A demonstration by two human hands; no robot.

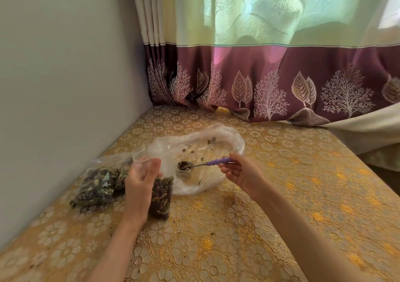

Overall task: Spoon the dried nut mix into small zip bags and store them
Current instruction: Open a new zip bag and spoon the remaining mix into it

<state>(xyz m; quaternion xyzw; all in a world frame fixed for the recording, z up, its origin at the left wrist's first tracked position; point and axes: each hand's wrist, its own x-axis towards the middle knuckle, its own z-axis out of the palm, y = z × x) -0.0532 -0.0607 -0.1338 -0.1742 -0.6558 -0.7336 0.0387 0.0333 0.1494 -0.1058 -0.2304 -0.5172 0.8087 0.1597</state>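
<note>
Fingers of the left hand (pixel 140 182) curl round the upper part of a small clear zip bag (pixel 161 193), half filled with dark dried nut mix and held upright at lower centre-left of the frame, its mouth gaping toward the spoon. Just left of it, near the wall, filled clear bags of the same mix (pixel 97 184) lie on the gold floral tablecloth (pixel 216 238). Right of the held bag, a small metal spoon with a purple ribbed handle (pixel 203 164) carries a heaped load above a nearly emptied large clear plastic bag (pixel 205 152). At centre-right, the right hand (pixel 240 171) pinches that handle near its end. The zip bag looks limp, light and slippery, so gripping just below the zip rim should keep the mouth open; loose pieces could roll off the heaped spoon.
</note>
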